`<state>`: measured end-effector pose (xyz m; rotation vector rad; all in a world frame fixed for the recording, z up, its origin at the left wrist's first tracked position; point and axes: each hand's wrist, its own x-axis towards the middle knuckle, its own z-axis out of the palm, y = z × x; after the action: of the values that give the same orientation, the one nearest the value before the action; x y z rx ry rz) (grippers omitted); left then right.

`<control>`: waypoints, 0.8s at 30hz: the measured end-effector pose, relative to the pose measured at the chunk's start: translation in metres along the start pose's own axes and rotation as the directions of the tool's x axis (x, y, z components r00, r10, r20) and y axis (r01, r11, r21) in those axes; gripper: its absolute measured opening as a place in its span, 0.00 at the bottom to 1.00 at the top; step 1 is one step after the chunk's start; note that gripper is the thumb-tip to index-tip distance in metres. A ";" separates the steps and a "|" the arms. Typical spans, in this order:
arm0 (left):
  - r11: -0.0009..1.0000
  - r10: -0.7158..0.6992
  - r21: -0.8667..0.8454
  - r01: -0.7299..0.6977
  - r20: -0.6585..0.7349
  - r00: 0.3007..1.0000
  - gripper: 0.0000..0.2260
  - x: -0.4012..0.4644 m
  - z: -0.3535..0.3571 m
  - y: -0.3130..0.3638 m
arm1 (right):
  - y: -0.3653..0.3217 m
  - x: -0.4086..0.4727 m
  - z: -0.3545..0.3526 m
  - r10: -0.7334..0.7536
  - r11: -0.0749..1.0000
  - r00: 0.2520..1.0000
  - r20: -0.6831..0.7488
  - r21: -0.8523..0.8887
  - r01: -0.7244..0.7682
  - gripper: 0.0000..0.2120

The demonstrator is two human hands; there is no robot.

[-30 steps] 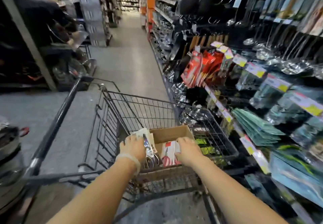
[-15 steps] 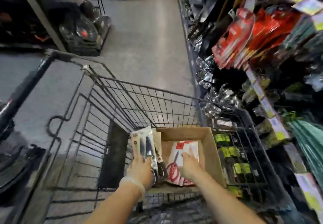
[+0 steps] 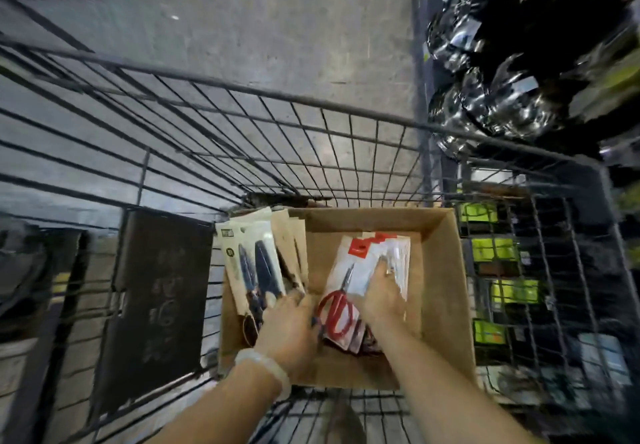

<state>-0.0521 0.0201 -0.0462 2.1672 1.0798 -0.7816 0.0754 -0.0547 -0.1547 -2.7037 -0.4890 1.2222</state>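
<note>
Snugly, box walls flank scissor packs.

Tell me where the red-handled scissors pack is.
Head view, lower centre: the red-handled scissors pack lies in the brown cardboard box, under the right hand, just right of the dark-bladed scissors packs.

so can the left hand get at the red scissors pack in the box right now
Probably not: the left hand grips the stack of dark scissors packs, and the right hand rests on the red scissors pack beside it.
</note>
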 end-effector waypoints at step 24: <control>0.431 -0.099 -0.878 0.206 0.181 0.979 0.11 -0.020 -0.051 0.037 | 0.012 -0.087 -0.130 -0.172 0.599 0.984 0.040 0.797 0.072 0.16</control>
<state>-0.0191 0.0284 0.0100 1.0847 1.2515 -0.2315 0.1217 -0.0948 -0.0106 -1.8012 -0.0751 1.1730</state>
